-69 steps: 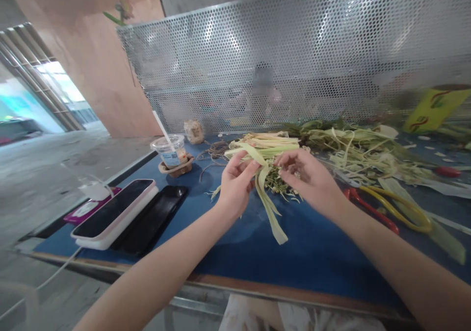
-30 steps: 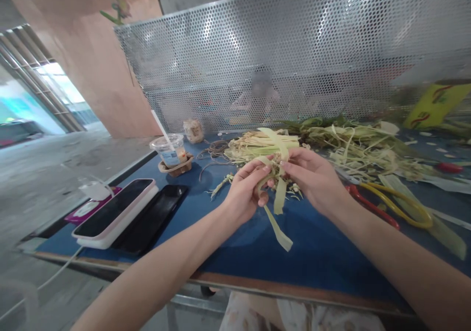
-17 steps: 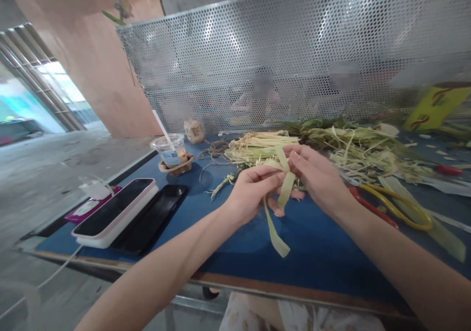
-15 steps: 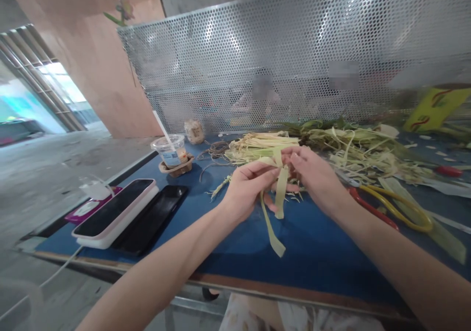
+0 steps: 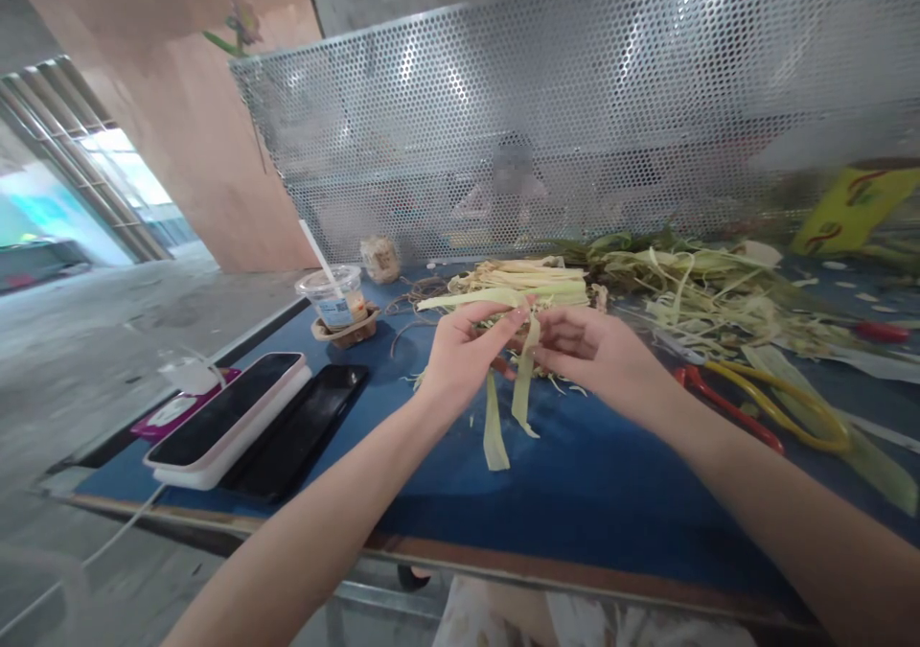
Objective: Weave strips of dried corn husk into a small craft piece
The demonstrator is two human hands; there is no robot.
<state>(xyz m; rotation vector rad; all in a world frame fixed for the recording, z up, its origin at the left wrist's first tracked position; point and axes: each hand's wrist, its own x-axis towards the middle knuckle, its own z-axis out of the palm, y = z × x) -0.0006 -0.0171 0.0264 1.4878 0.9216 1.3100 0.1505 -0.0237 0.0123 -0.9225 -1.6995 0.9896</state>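
Pale green leaf strips [image 5: 526, 379] are held up over the blue table between my two hands, their loose ends dangling below. My left hand [image 5: 471, 345] pinches them between thumb and fingers, with one strip sticking out to the left above it. On the other side, my right hand [image 5: 596, 345] has its fingers curled at the hanging strip, thumb and fingertips touching it. Just behind lies a bundle of pale strips [image 5: 517, 275]. How the strips cross is partly covered by my fingers.
Scissors [image 5: 769, 398] with red and yellow handles lie right. Behind them is a heap of shredded leaves [image 5: 704, 283]. Left are a drink cup [image 5: 334, 300] with a straw, a pink-edged phone [image 5: 226, 417] and a black phone [image 5: 298, 436]. A perforated metal panel [image 5: 431, 120] stands behind.
Both hands have shifted slightly left with the strips. One strip now points out to the left over my left hand, and the dangling ends hang differently.
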